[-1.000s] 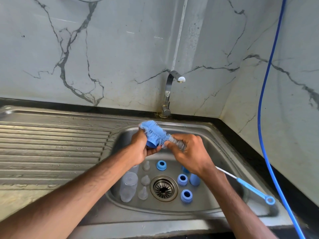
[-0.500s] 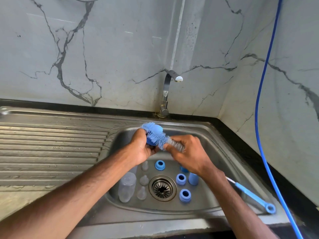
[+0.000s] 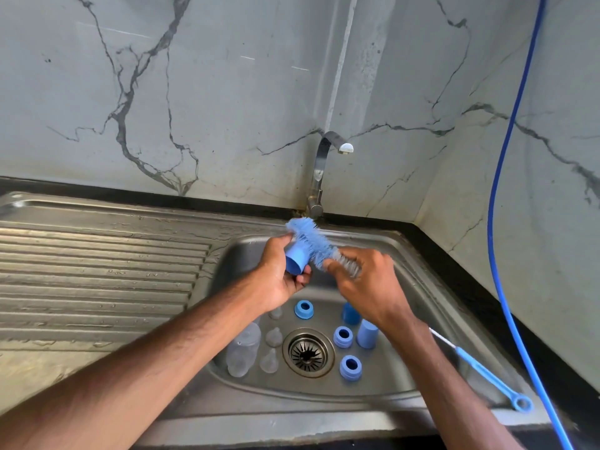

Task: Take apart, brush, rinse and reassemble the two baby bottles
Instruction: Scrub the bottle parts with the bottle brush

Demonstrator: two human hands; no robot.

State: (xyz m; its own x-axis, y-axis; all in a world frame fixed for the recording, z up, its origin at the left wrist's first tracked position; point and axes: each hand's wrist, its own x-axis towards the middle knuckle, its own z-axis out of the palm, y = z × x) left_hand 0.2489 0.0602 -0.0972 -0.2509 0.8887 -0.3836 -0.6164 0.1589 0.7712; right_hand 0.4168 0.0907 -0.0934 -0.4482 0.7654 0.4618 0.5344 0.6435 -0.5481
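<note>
Steel sink (image 3: 292, 414) against veined marble wall (image 3: 227, 92).
Ribbed drainboard (image 3: 97, 271) left of basin; tap (image 3: 319, 164) at rear rim; strainer (image 3: 307, 352) in basin floor; blue hose (image 3: 495, 196) hangs along right wall.

The brush (image 3: 308, 241) has sky-blue bristles, greyish-white ones lower down, and a blue handle; the cap (image 3: 296, 265) is plain blue; three collars (image 3: 350, 367) are blue; the bottle (image 3: 243, 349) is clear; the sink (image 3: 324, 404) is steel-grey; the wall (image 3: 259, 92) is white marble veined dark grey; the hose (image 3: 496, 254) on the right is blue.
</note>
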